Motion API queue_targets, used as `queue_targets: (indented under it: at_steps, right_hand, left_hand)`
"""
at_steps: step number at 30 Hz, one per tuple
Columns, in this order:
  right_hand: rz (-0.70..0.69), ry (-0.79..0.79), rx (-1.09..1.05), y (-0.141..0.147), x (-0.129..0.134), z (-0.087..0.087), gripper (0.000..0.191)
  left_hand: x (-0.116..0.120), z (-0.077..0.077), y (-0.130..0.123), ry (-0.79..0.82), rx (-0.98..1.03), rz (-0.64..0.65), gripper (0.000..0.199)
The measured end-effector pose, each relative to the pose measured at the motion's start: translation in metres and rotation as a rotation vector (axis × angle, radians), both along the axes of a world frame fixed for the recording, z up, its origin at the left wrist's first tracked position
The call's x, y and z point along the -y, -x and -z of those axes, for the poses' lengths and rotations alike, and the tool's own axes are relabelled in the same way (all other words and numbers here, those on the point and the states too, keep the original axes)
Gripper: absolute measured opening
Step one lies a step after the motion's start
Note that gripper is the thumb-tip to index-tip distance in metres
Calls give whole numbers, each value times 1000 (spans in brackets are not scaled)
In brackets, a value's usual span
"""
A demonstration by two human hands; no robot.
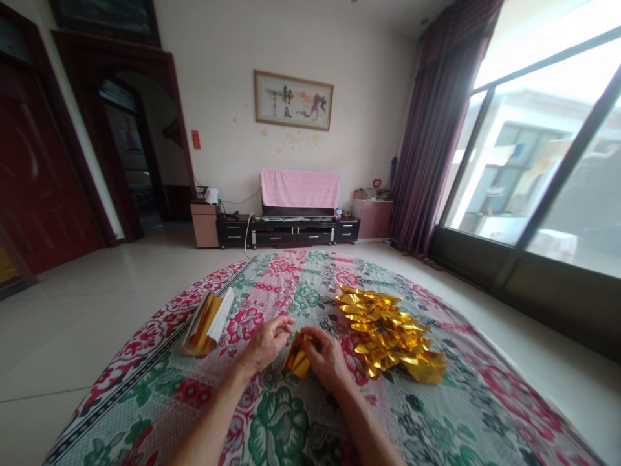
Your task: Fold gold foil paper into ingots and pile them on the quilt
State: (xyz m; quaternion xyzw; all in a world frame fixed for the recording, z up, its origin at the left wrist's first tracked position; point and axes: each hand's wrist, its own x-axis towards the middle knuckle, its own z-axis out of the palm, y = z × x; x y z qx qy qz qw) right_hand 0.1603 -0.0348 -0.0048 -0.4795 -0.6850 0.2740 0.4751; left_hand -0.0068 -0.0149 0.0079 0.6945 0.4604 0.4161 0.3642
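Your right hand (326,357) is pinching a folded piece of gold foil (297,361) between thumb and fingers, just above or on the floral cloth-covered tabletop (451,414), straight in front of you; which of the two cannot be told. Your left hand (268,342) is just beside that piece on its left, its fingers loosely bent; whether its thumb and fingertips meet, or touch the foil, you cannot tell from here. Farther to your left lies an open white wrapper (226,310), with curled gold foil sheets (207,323) lying in it, their shiny faces exposed and the white material along their sides. To the right of your right hand, and apart from it, a heap of folded gold foil pieces (388,333) lies directly on the cloth, overlapping in a long row with pointed ends sticking out. Beyond the tabletop, against the wall, stands a low black TV cabinet (294,238), its drawers closed, so their contents are hidden. A pink cloth (301,188) drapes something wide on top of it. The pink-fronted cabinet (372,221) at its right end carries small items, too small to make out.
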Motion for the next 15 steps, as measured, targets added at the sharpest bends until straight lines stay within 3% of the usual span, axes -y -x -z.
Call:
queue_targets:
  at_steps: [5, 8, 15]
  right_hand:
    - [121, 16, -198, 3, -10, 7, 29]
    - [160, 22, -207, 4, -10, 5, 27]
    - [178, 11, -103, 2, -2, -4, 19]
  left_hand:
    - [3, -7, 0, 186, 75, -7, 34]
    - [3, -3, -4, 139, 83, 97, 33]
    - [-1, 10, -7, 48, -47, 107, 31]
